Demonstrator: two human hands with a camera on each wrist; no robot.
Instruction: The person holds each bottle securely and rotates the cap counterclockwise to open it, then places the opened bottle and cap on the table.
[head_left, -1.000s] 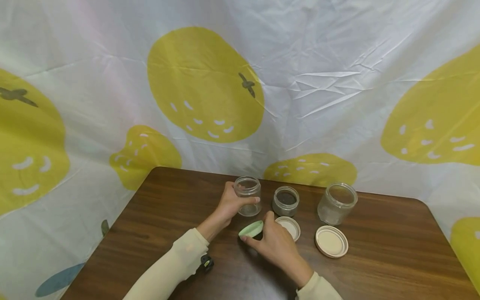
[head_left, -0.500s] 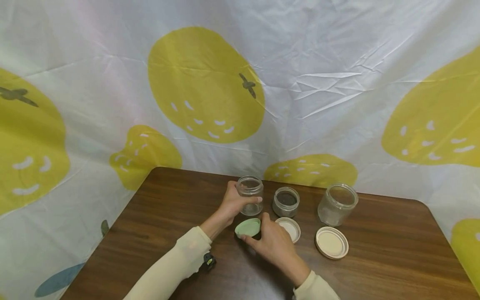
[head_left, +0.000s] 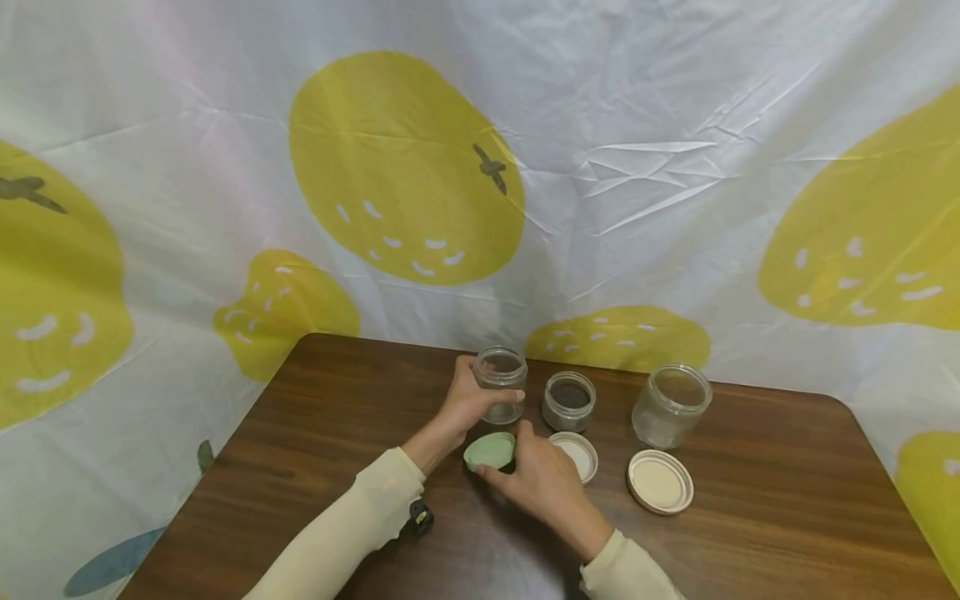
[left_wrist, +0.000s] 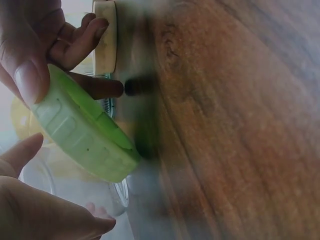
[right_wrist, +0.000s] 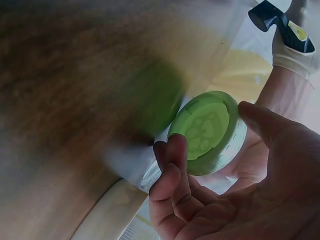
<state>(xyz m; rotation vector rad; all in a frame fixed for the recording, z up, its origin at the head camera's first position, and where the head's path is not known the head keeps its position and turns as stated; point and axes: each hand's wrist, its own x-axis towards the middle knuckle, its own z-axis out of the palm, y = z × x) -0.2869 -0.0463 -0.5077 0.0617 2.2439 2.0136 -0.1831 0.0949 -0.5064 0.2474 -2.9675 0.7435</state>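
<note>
My left hand (head_left: 463, 402) grips a clear glass jar (head_left: 501, 368) that stands upright near the table's back edge, its thumb across the front. A green lid (head_left: 491, 451) is pinched between the thumb and fingers of my right hand (head_left: 553, 485), just in front of that jar and tilted. The right wrist view shows one face of the lid (right_wrist: 207, 127), with a raised rim and a moulded pattern. Seen from the left wrist, the lid (left_wrist: 92, 135) is nearly edge-on, its ribbed side outward and its lower edge close over the wood.
To the right of the gripped jar stand a short jar (head_left: 568, 403) with a dark bottom and a wider glass jar (head_left: 671, 408). Two pale lids lie before them, one (head_left: 582, 457) partly behind my right hand, the other (head_left: 660, 482) farther right. A patterned curtain (head_left: 600, 208) hangs behind the table.
My right hand has turned the green lid so more of its face shows to the head camera, and shifted it slightly left. The left hand and its jar have moved slightly right.
</note>
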